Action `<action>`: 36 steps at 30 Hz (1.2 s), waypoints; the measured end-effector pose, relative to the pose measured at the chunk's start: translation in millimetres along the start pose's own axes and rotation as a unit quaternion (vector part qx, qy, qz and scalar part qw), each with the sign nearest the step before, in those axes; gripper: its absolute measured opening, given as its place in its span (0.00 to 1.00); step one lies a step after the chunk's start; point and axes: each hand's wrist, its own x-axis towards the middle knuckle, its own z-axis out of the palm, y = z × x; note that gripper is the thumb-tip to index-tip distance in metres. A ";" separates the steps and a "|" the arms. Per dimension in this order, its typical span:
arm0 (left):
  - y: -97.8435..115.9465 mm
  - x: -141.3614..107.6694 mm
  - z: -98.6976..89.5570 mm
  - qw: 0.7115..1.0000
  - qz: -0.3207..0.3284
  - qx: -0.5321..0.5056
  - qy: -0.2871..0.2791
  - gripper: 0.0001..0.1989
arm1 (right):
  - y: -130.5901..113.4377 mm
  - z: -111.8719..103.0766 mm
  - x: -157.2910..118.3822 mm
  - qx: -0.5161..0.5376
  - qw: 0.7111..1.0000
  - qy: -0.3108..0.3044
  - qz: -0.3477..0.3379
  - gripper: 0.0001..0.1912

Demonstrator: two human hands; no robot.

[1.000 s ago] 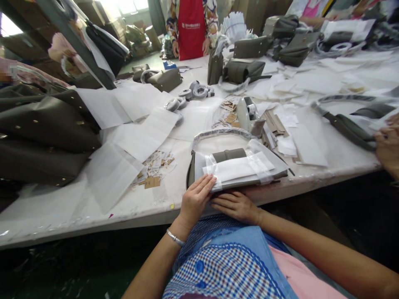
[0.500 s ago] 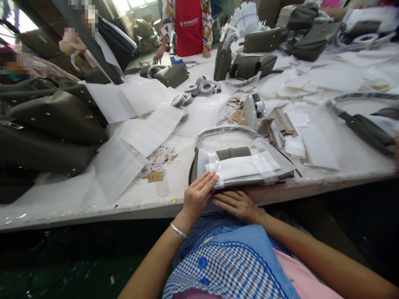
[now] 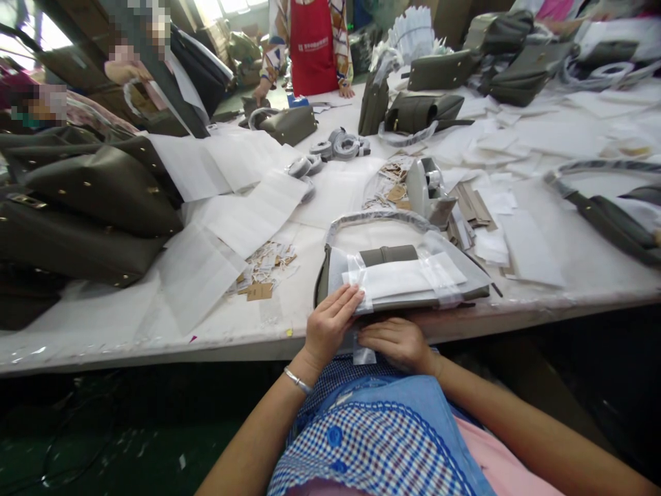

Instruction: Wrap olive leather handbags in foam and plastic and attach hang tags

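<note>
A dark olive handbag (image 3: 387, 255) lies at the table's front edge, its wrapped handle (image 3: 382, 218) arching away from me. Across its front lie a white paper strip (image 3: 407, 277) and clear plastic bands (image 3: 445, 282). My left hand (image 3: 330, 324) rests on the bag's lower left part, fingers stretched flat over the end of one band. Below the bag's lower edge, my right hand (image 3: 400, 342) has its fingers pressed together at a clear strip (image 3: 364, 354) that hangs beside the fingertips. The right thumb is hidden.
Large olive bags (image 3: 98, 207) fill the left side, beside white sheets (image 3: 258, 213). Small tags (image 3: 261, 291) lie left of the handbag. Folded cards (image 3: 472, 207) and a tape dispenser (image 3: 426, 186) stand behind it. A person in a red apron (image 3: 312, 48) stands opposite.
My right hand has shifted slightly right and down. A clear strip now shows hanging below the bag's edge, left of its fingers. My left hand stays on the bag.
</note>
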 end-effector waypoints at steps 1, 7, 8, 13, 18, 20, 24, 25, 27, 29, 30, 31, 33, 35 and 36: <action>0.5 -0.1 0.8 1.000 0.001 0.003 0.004 0.25 | -2.6 0.0 -1.2 0.013 1.000 0.006 0.006 0.11; 2.2 -1.2 6.9 0.999 -0.001 0.018 0.027 0.24 | -18.8 -4.4 -11.1 0.048 0.999 -0.002 0.023 0.11; 2.2 -1.3 7.7 0.999 -0.002 0.020 0.027 0.24 | -21.0 -5.8 -12.0 0.052 0.998 -0.010 0.025 0.12; 1.5 -1.6 9.2 0.999 -0.004 0.029 0.024 0.23 | -29.7 -15.6 -8.9 0.060 0.997 -0.037 0.043 0.13; 2.6 -2.7 10.8 0.999 -0.001 0.041 0.021 0.23 | -30.1 -35.6 14.9 0.065 0.996 -0.010 0.060 0.11; 3.6 -3.6 12.0 0.998 -0.003 0.055 0.027 0.23 | -25.8 -44.5 29.7 0.056 0.996 0.003 0.069 0.12; 5.9 -5.4 14.8 0.995 -0.020 0.085 0.048 0.21 | -8.5 -53.7 56.5 0.012 0.996 0.011 0.083 0.15; 6.4 -5.6 15.2 0.995 -0.024 0.087 0.053 0.21 | -2.8 -53.7 61.4 0.000 0.996 0.005 0.090 0.15; 7.4 -5.1 15.5 0.994 -0.030 0.085 0.060 0.18 | 8.9 -51.8 68.8 -0.026 0.994 -0.006 0.105 0.14; 8.3 -3.6 15.0 0.994 -0.035 0.078 0.064 0.13 | 19.6 -48.2 73.8 -0.053 0.991 -0.019 0.119 0.12; 8.8 -2.8 14.6 0.994 -0.039 0.074 0.065 0.11 | 24.1 -46.2 75.7 -0.067 0.990 -0.024 0.126 0.10; 9.2 -1.9 14.1 0.994 -0.044 0.071 0.067 0.10 | 28.0 -44.2 77.3 -0.078 0.987 -0.027 0.134 0.09; 9.5 -0.6 13.1 0.994 -0.053 0.063 0.072 0.11 | 34.2 -40.7 79.8 -0.093 0.982 -0.032 0.164 0.06; 9.1 -0.3 12.6 0.994 -0.061 0.056 0.077 0.14 | 39.1 -38.0 81.6 -0.090 0.975 -0.042 0.200 0.03; 8.6 -0.6 12.5 0.994 -0.065 0.052 0.078 0.16 | 41.3 -37.1 82.2 -0.085 0.971 -0.049 0.216 0.03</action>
